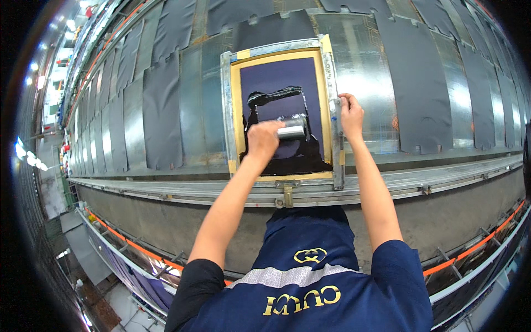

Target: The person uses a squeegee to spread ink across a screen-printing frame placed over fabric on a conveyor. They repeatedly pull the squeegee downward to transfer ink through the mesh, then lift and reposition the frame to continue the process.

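My left hand (262,139) grips a squeegee (290,132) with a silvery bar, low over the purple mesh (279,73) of a printing screen. Glossy black ink (293,160) lies on the mesh in a band along the top of a rectangle and thickly down its left side and across the lower part. The screen has a yellow inner border and a metal frame (225,83). My right hand (352,115) has curled fingers on the frame's right side, near its middle. The lower end of the frame sits at a metal fitting (287,195) on a rail.
A long metal table (354,55) carries rows of dark grey flat pieces (415,99) either side of the screen. A metal rail (431,179) runs along the near edge, with an orange strip (480,244) below it. Lit workshop racks and aisle (55,205) lie at far left.
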Demonstrator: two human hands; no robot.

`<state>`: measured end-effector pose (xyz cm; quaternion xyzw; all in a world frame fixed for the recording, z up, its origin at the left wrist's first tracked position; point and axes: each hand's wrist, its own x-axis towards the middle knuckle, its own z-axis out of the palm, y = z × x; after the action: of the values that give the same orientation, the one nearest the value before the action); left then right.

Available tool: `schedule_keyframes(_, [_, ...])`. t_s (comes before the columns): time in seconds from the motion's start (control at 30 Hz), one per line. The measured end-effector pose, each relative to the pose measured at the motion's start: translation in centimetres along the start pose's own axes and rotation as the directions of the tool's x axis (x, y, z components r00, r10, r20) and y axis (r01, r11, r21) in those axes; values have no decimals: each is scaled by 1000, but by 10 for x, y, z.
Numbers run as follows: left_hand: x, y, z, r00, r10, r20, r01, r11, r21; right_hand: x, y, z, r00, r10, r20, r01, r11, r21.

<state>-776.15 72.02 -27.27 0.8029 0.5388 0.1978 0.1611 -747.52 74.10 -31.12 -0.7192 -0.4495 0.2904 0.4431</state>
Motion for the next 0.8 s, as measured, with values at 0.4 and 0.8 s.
schedule_keyframes(0.4, [-122, 21, -36, 996, 65, 59, -65, 998, -4, 7, -55, 11, 992, -123, 4, 123, 992, 22])
schedule_keyframes(0.8, [-217, -269, -221, 995, -32, 98, 30, 999, 22, -156, -199, 317, 996, -54, 69, 54, 999, 11])
